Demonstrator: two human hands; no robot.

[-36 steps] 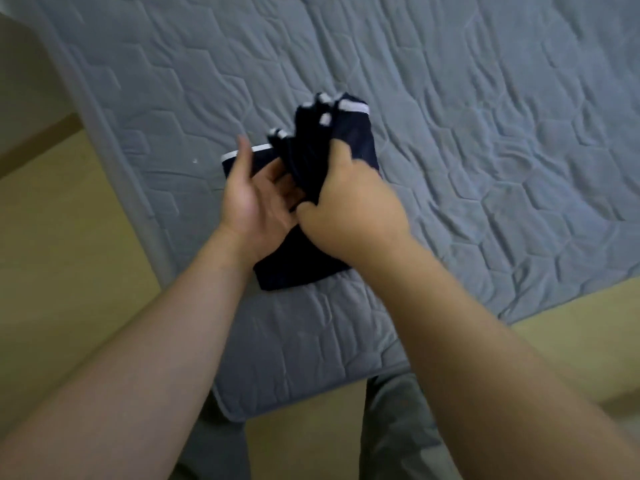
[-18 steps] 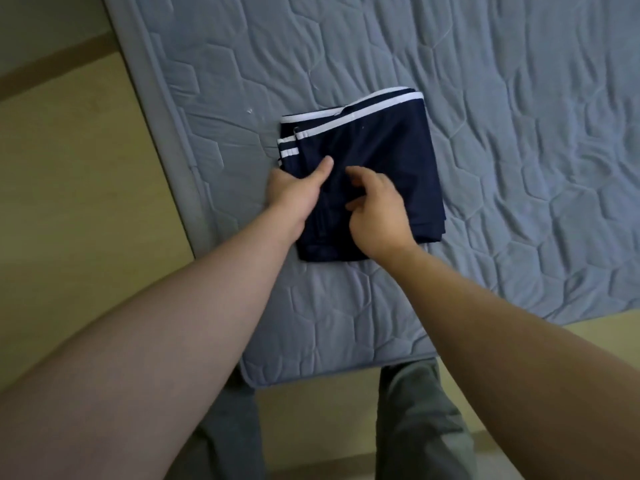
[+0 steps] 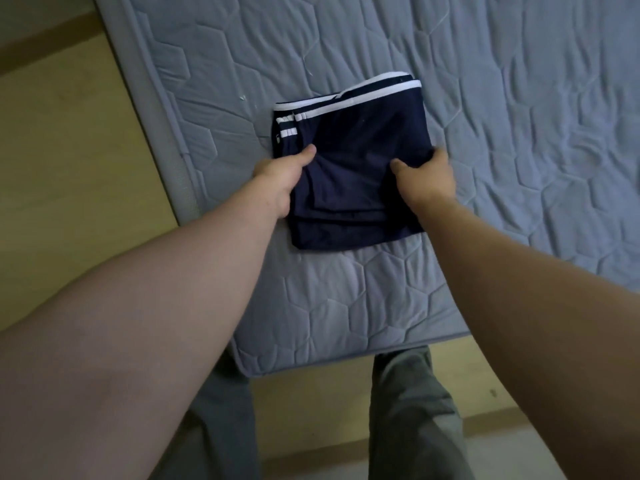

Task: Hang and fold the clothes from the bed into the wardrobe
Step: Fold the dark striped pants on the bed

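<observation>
Quilted grey mattress (image 3: pixel 485 168) bearing, near its corner, a folded navy garment (image 3: pixel 353 133) (white-striped at the far edge). The left hand (image 3: pixel 280 176) and right hand (image 3: pixel 427 176) pinch its opposite side edges, thumbs on top.

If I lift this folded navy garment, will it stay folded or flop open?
Probably floppy and light: the navy garment is thin cloth in stacked layers. Gripped at opposite sides by left hand and right hand, it should stay folded.

Navy garment (image 3: pixel 360 161) with white stripes, grey-blue hexagon-quilted mattress (image 3: pixel 519 133), tan floor (image 3: pixel 69 150), grey-green trousers (image 3: pixel 408 410)
</observation>
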